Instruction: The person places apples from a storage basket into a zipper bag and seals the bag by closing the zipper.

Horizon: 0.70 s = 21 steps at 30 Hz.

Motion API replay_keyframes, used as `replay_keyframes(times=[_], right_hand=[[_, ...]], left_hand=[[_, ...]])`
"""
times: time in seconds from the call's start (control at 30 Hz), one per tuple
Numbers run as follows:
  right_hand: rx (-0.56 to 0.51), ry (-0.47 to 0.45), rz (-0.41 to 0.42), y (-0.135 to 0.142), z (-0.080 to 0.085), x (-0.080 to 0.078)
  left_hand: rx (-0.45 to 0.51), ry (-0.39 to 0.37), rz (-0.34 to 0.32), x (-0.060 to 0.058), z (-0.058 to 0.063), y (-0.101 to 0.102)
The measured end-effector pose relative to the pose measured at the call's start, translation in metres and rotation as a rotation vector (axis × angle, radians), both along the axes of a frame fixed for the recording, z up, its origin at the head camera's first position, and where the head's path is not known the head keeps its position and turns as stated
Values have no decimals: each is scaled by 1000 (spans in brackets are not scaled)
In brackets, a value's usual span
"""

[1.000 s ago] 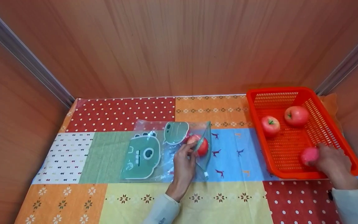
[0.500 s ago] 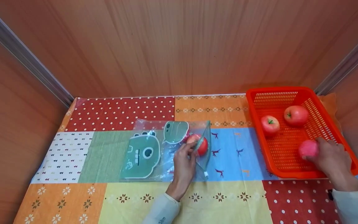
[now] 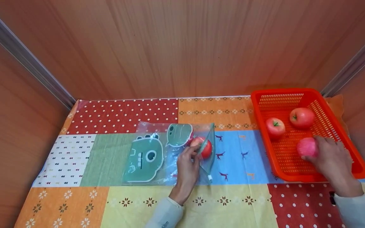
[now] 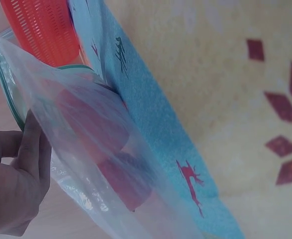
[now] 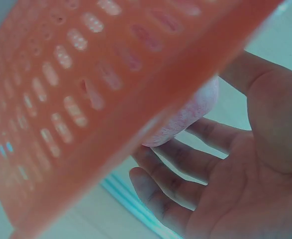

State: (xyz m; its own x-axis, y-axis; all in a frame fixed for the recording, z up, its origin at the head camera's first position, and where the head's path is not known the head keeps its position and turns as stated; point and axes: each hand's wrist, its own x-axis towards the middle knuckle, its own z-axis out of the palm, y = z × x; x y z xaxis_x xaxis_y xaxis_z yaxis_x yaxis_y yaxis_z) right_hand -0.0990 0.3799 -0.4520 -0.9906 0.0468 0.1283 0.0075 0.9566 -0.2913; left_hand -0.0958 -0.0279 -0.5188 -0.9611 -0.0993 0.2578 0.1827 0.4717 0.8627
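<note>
A clear zip bag (image 3: 166, 172) with green cartoon prints lies flat on the cloth, its mouth to the right. My left hand (image 3: 187, 166) pinches the bag's upper edge near the mouth, holding it lifted. Just inside is a red apple (image 3: 206, 149); the left wrist view shows reddish shapes through the hazy plastic (image 4: 88, 119). Over the basket, my right hand (image 3: 333, 160) grips a pink-red apple (image 3: 307, 148), thumb on the near side and fingers behind it. In the right wrist view the basket's rim hides part of that apple (image 5: 193, 112).
The orange-red slotted basket (image 3: 266, 152) stands at the right. Two more apples sit in it, one by the left wall (image 3: 275, 127) and another farther back (image 3: 302, 118). A patchwork cloth (image 3: 131, 209) covers the table, with wood-grain panels (image 3: 182, 47) around it.
My right hand has moved left and slightly away from me within the basket, carrying the gripped apple toward the other two. The left hand and bag have stayed put.
</note>
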Motion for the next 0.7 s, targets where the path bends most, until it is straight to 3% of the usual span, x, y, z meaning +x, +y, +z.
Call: replay_keyframes(times=[0.2,0.7], right_hand=[[10,81,27,-9,1,1],[-4,133,66,-29,10,1]], left_hand=[[5,33,-9,0,-2,0],[25,32,-31,-1,-4,-1]])
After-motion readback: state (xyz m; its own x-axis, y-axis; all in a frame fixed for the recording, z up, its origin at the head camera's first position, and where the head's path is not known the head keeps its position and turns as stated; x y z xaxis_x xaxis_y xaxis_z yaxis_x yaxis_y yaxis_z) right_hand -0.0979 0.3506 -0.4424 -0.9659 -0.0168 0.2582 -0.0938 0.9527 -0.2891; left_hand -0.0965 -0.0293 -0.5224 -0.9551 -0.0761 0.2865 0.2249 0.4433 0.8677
